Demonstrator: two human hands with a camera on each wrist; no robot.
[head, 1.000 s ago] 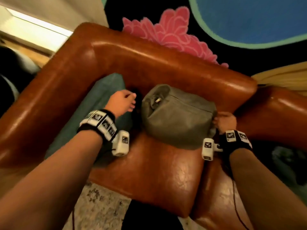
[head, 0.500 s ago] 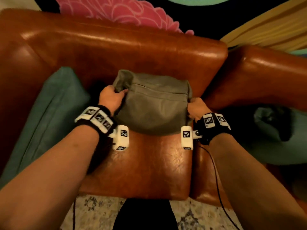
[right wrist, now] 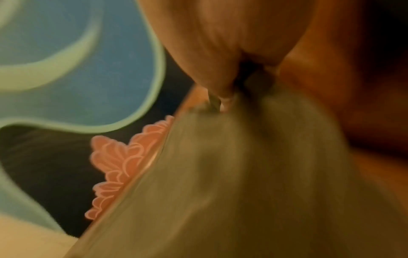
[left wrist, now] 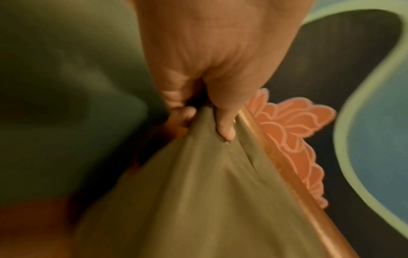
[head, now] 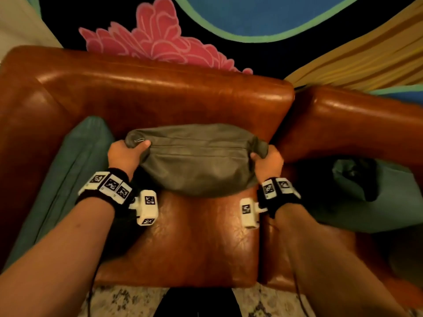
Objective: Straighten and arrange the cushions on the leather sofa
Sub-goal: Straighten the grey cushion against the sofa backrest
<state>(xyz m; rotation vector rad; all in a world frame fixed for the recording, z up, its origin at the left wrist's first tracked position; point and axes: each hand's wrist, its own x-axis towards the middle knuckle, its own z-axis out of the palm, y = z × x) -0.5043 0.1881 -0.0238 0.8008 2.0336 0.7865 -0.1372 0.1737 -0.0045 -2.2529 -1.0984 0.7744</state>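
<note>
Writing: none legible. Left hand [head: 124, 154] and right hand [head: 269, 162] each grip a top corner of olive cushion [head: 199, 165]; teal cushions [head: 68, 170] flank it on leather sofa [head: 164, 97].

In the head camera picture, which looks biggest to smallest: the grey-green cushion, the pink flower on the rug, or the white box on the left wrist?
1. Grey-green fabric cushion and pink flower on the rug: too alike to rank.
2. White box on the left wrist: clearly smallest.

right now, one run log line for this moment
left hand grips olive cushion left corner | right hand grips right corner | teal cushion beside
</note>
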